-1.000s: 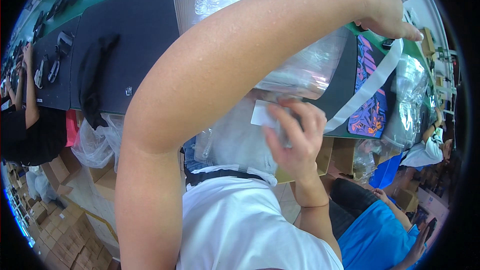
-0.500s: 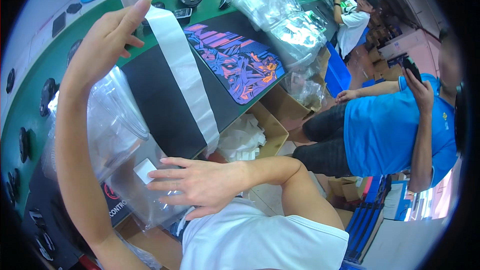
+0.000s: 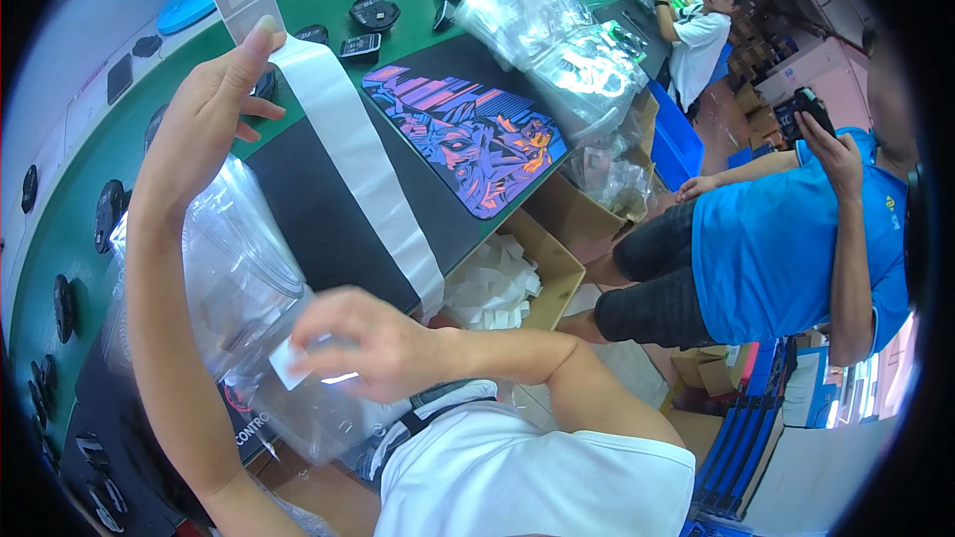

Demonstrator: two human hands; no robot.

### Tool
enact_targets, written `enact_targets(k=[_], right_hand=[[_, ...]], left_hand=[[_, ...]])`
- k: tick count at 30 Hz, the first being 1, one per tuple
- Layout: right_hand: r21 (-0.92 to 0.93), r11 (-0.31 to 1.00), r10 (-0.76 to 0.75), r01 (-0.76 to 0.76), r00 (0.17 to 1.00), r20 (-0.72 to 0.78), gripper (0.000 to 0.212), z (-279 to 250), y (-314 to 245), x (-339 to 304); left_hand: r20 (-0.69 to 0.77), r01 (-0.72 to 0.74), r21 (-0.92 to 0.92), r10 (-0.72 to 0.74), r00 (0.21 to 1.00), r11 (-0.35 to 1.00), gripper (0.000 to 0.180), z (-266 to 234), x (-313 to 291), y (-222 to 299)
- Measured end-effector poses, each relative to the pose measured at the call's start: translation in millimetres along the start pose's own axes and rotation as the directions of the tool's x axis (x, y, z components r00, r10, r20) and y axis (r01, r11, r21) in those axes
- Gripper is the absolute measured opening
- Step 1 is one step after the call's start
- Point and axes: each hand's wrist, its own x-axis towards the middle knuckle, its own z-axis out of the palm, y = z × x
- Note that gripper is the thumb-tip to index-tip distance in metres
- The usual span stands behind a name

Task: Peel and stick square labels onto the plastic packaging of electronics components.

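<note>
My left hand is raised at the upper left, thumb and fingers closed on a long strip of labels. Square labels show on the strip above the thumb; its pale lower length hangs down across the black mat. My right hand, blurred by motion, is low in the middle, over a clear plastic bag. By its fingertips is a small white square sticker; whether the fingers grip it is smeared. Beside my left forearm lies a stack of clear plastic bags.
A patterned mouse pad lies on the green table. Beyond it are more plastic bags and several black computer mice. A cardboard box holds paper scraps. A person in a blue shirt stands at right; another works farther back.
My right hand has gone from spread fingers on the bag to a blurred, more drawn-in pose, slightly higher. My left hand has come down a little, still holding the strip.
</note>
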Motion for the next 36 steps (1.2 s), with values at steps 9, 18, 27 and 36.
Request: enact_targets(k=[9, 18, 27, 36], right_hand=[[-0.206, 0.924, 0.287, -0.321, 0.941, -0.178, 0.117, 11.5, 24.3, 21.8], [0.485, 0.755, 0.558, -0.442, 0.821, -0.120, 0.126, 4.1, 31.8, 44.8], [-0.085, 0.952, 0.255, -0.293, 0.918, -0.303, 0.078, 26.5, 68.5, 35.3], [0.337, 0.833, 0.535, -0.438, 0.794, -0.290, 0.052, 25.8, 52.7, 42.6]], left_hand=[[-0.044, -0.089, -0.083, 0.086, 0.995, 0.993, 0.077, 2.8, -7.8, 9.1], [-0.065, -0.135, -0.111, 0.128, 0.990, 0.985, 0.063, 4.4, -17.6, 23.0], [0.158, -0.152, 0.052, 0.142, 0.977, 0.987, 0.083, 6.1, -142.8, 140.2], [-0.158, -0.356, 0.434, 0.459, 0.874, 0.828, 0.076, 21.2, -91.6, 105.1]])
